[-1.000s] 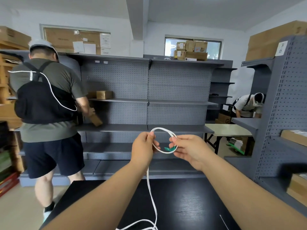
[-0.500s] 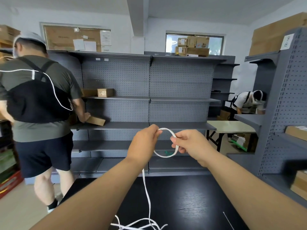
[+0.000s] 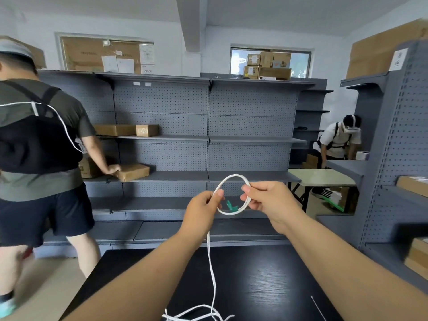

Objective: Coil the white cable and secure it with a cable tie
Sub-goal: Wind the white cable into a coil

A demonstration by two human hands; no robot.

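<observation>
I hold the white cable (image 3: 232, 177) up in front of me as one small loop. My left hand (image 3: 201, 211) pinches the loop's left side, and my right hand (image 3: 269, 200) pinches its right side. A green end piece (image 3: 231, 205) shows inside the loop near the bottom. From my left hand the cable's free length (image 3: 212, 269) hangs down to the black table (image 3: 266, 279), where it lies in a loose tangle at the front edge. A thin white cable tie (image 3: 317, 306) lies on the table to the right.
Grey pegboard shelving (image 3: 208, 140) stands behind the table, with cardboard boxes (image 3: 133, 171) on its left side. A person in a dark vest (image 3: 39, 144) stands at the left, hand on a box. Another person (image 3: 340, 140) bends over at the far right. More shelving (image 3: 398, 158) flanks the right.
My hands have moved slightly apart and the loop has widened, so the green end piece shows again. The person at the left laid a box flat on the shelf.
</observation>
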